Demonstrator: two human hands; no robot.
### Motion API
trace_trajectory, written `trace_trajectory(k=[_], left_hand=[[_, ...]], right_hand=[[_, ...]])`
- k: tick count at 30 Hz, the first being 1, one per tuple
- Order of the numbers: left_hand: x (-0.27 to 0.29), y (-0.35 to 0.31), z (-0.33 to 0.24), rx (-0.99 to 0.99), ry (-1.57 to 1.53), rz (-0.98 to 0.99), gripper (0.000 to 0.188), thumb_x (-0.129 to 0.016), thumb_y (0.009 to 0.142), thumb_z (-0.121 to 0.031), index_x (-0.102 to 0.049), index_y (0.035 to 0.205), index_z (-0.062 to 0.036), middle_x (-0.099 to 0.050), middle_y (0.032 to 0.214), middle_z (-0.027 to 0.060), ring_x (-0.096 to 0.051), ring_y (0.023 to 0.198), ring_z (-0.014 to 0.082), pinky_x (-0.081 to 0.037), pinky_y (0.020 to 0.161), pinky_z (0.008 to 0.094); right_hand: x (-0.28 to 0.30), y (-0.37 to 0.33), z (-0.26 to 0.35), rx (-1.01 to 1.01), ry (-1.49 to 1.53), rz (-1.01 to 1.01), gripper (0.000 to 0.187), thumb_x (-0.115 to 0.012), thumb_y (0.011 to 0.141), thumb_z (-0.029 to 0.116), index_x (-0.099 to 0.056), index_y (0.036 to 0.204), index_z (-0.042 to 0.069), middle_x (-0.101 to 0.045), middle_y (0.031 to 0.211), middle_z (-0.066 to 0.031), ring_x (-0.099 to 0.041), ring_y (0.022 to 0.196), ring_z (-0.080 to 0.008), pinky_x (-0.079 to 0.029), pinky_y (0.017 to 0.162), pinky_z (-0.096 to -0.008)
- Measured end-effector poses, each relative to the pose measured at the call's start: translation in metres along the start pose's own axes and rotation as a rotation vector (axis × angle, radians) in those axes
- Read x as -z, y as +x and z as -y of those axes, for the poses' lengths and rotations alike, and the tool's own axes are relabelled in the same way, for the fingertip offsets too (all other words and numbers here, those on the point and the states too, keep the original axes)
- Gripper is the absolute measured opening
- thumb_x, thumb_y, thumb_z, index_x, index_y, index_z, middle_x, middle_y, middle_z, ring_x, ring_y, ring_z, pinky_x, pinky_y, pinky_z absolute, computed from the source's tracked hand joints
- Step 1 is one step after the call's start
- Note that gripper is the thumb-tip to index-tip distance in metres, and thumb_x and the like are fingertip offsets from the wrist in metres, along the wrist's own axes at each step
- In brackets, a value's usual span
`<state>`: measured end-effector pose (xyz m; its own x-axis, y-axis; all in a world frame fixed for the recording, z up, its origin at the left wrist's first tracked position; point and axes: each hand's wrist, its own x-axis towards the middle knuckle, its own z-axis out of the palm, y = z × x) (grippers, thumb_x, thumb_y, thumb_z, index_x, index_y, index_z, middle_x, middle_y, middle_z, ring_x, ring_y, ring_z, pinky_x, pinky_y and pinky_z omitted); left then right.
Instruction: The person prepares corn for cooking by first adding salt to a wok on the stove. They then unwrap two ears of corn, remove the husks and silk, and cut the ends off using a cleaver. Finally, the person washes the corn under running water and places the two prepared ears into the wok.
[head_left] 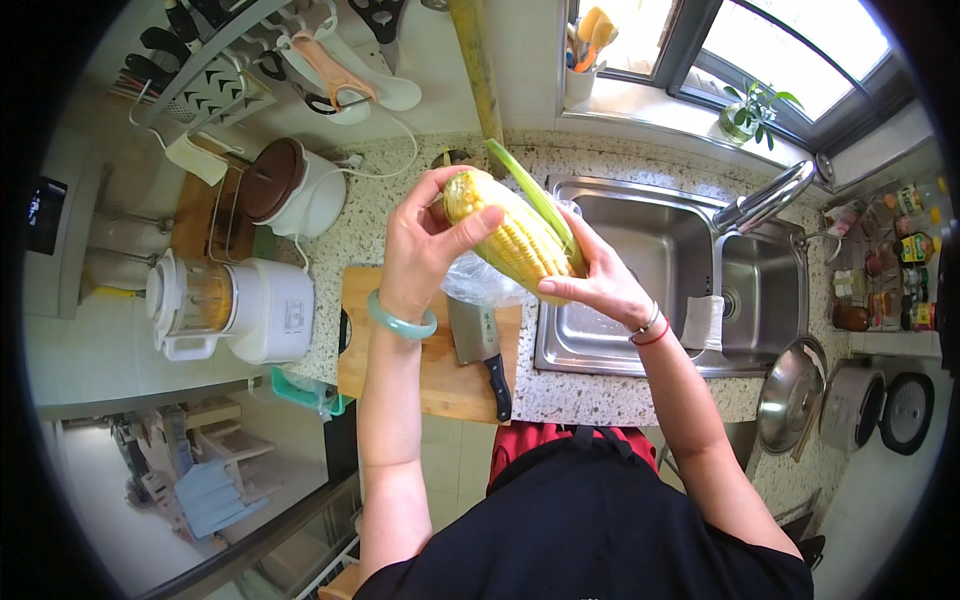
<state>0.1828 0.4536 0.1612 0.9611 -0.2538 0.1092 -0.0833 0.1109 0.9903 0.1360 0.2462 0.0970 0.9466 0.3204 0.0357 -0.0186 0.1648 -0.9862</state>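
An ear of corn is held up between my two hands, above the counter and the cutting board's far right corner. Its yellow kernels are bare on the near side, and a green husk leaf still clings along the far right side. My left hand grips the upper left end, thumb across the kernels. Around the lower right end my right hand is closed, its thumb along the underside. Below them a cleaver lies on the wooden cutting board, beside a crumpled clear plastic bag.
A double steel sink with a faucet and a draped cloth lies to the right. At left stand a white blender and a white pot with a brown lid. A steel bowl leans at the right.
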Motion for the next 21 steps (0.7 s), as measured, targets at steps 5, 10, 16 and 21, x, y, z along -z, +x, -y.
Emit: trace_trajectory(k=[5,10,16,21], left_hand=[[-0.021,0.008,0.032,0.130,-0.264,-0.002,0.042,-0.073,0.085,-0.028,-0.058,0.115,-0.0023,-0.063,0.101,0.0021,-0.058,0.091,0.0078,-0.046,0.083,0.0226],[-0.079,-0.007,0.071,0.148,-0.327,-0.072,0.061,-0.063,0.089,-0.044,-0.042,0.133,-0.0088,-0.058,0.113,0.0037,-0.055,0.101,0.0126,-0.047,0.086,0.0264],[-0.162,-0.041,0.097,0.369,-0.591,0.180,0.058,-0.052,0.096,-0.041,-0.031,0.142,-0.0121,-0.050,0.128,0.0054,-0.050,0.118,0.0174,-0.042,0.099,0.0375],[-0.188,-0.042,0.136,0.345,-0.646,0.103,0.050,-0.053,0.098,-0.029,-0.033,0.140,-0.0109,-0.052,0.125,0.0040,-0.052,0.114,0.0152,-0.042,0.098,0.0330]], right_hand=[[0.006,-0.027,0.005,-0.106,0.154,-0.109,0.066,-0.080,0.078,0.027,-0.049,0.130,0.000,-0.059,0.117,-0.0055,-0.055,0.108,-0.0114,-0.043,0.095,-0.0274],[0.022,-0.062,-0.009,-0.068,0.235,-0.449,0.056,-0.076,0.082,0.026,-0.051,0.126,0.001,-0.060,0.113,-0.0045,-0.056,0.103,-0.0100,-0.045,0.091,-0.0264],[0.045,-0.090,-0.026,0.128,-0.116,-0.730,0.043,-0.065,0.091,0.022,-0.055,0.127,0.001,-0.060,0.114,-0.0080,-0.057,0.103,-0.0134,-0.046,0.088,-0.0266],[0.055,-0.111,-0.041,0.132,-0.274,-0.837,0.035,-0.053,0.098,0.024,-0.058,0.125,0.002,-0.063,0.113,-0.0111,-0.059,0.102,-0.0150,-0.046,0.087,-0.0276]])
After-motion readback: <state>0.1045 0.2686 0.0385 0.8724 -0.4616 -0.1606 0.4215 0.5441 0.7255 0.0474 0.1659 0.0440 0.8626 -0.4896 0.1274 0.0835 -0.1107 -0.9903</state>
